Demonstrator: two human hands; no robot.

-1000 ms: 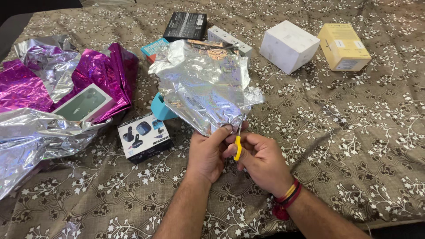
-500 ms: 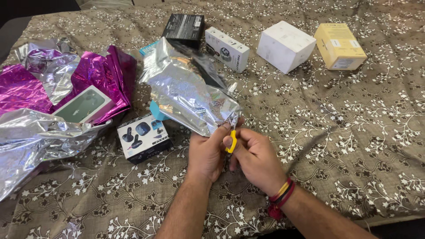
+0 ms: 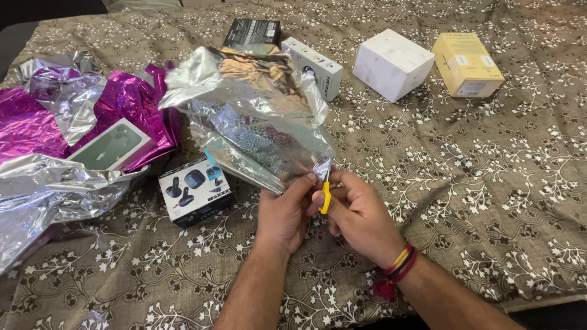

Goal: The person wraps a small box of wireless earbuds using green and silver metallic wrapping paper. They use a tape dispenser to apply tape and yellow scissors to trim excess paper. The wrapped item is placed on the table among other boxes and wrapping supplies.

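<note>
A crumpled sheet of silver foil wrap is raised over the middle of the patterned cloth. My left hand pinches its near corner. My right hand grips a small yellow-handled tool, likely scissors, whose tip meets the foil's corner right beside my left fingers. The blade is mostly hidden by the foil and my fingers. A red and yellow thread band circles my right wrist.
A brown floral cloth covers the surface. On it sit a black gadget box, a green-fronted box on magenta foil, loose silver foil, a black box, a white slim box, a white cube box and a yellow box.
The silver foil has swung and reopened wider above the cloth. Both hands stay together at its near corner, with the yellow tool still against the foil.
</note>
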